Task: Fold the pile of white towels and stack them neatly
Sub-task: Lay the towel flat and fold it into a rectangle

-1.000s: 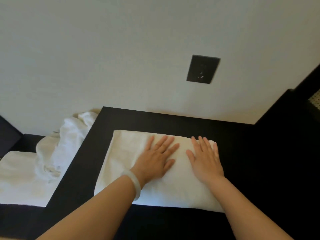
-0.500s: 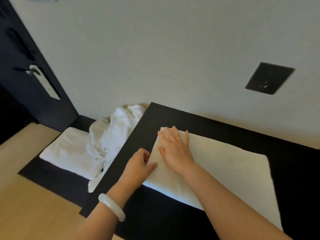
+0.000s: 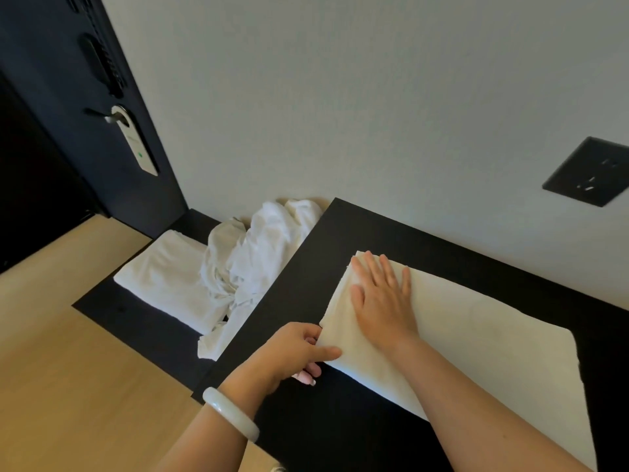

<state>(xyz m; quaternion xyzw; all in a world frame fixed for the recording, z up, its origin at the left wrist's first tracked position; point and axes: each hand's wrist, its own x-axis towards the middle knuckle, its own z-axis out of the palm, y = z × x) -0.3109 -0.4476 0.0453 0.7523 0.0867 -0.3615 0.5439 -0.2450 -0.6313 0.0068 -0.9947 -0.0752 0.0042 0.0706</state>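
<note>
A folded white towel lies flat on the black table. My right hand rests flat on the towel's left end, fingers straight and spread. My left hand grips the towel's near left corner, thumb on top and fingers tucked under the edge. To the left, on a lower black shelf, a crumpled pile of white towels leans against the table's side, next to a flat folded white towel.
A white wall stands behind the table, with a black socket plate at the right. A dark door with a handle and white hanger tag is at the far left. Light wooden floor lies below the shelf.
Both hands went from pressing the towel's middle to its left end. My left hand slid off the top and took hold of the near left corner. My view swung left.
</note>
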